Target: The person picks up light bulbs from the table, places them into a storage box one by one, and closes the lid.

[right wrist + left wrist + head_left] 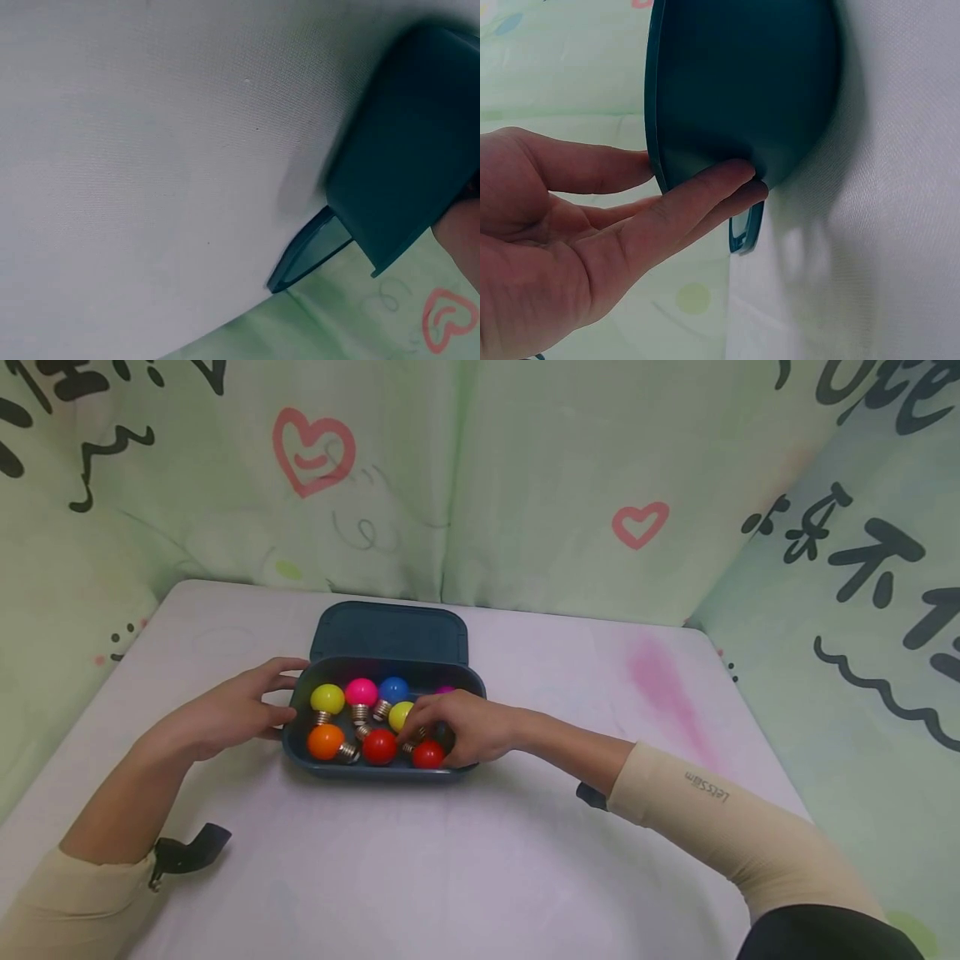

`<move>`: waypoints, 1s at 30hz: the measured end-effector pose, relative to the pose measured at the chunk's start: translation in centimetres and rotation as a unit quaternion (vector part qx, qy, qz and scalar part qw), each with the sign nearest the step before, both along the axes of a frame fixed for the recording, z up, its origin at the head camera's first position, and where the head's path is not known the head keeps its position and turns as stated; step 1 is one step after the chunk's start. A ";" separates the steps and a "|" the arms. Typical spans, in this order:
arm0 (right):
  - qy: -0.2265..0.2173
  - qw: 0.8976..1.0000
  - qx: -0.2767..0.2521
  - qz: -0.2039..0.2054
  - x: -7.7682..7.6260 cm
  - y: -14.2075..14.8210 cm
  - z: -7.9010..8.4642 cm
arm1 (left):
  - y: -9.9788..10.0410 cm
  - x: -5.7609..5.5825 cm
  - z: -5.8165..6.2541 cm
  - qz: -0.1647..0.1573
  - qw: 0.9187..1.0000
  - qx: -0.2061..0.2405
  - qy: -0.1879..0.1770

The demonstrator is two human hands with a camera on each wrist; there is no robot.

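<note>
In the head view a dark teal box (382, 772) holds several coloured light bulbs with metal screw bases. My right hand (474, 727) reaches into its right end, thumb and fingers curled about a red light bulb (428, 755); part of the contact is hidden. Nearby lie another red bulb (379, 747), an orange bulb (326, 742), a pink bulb (362, 692) and a blue bulb (393, 690). My left hand (238, 708) touches the box's left end. The left wrist view shows its fairly straight fingers (682, 202) against the outer wall.
The box's lid (390, 633) lies folded back behind it. Everything rests on a pale cloth-covered table (420, 868) with a pink stain (671, 693) at right. A light green curtain (525, 485) with drawings surrounds the back and sides.
</note>
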State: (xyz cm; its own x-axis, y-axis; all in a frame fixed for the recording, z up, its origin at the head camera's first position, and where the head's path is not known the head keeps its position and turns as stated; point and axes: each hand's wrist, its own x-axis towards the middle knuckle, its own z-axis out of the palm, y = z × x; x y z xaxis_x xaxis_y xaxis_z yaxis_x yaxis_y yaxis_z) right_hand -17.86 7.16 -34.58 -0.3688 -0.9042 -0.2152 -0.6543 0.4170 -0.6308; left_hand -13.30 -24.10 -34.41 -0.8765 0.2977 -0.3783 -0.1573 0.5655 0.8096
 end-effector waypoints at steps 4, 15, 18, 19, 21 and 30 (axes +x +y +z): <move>0.007 1.000 0.001 0.001 -0.1 0.2 0.0 | 0.1 0.0 0.1 0.000 1.000 -0.001 0.000; 0.011 1.000 -0.015 -0.004 -0.3 0.7 0.2 | 0.2 0.1 0.2 -0.006 1.000 -0.005 0.004; 0.002 1.000 -0.022 -0.012 -0.4 0.9 0.3 | 0.2 0.1 0.1 -0.004 1.000 -0.005 0.003; -0.001 1.000 -0.025 -0.015 -0.4 1.0 0.4 | 0.2 0.1 0.1 -0.004 1.000 -0.006 0.003; -0.008 0.999 -0.029 -0.022 -0.5 1.2 0.6 | 0.2 0.0 0.0 -0.004 1.000 -0.008 0.003; -0.021 0.997 -0.052 -0.057 -0.9 2.6 1.7 | 0.0 0.1 0.0 -0.006 1.000 -0.006 0.004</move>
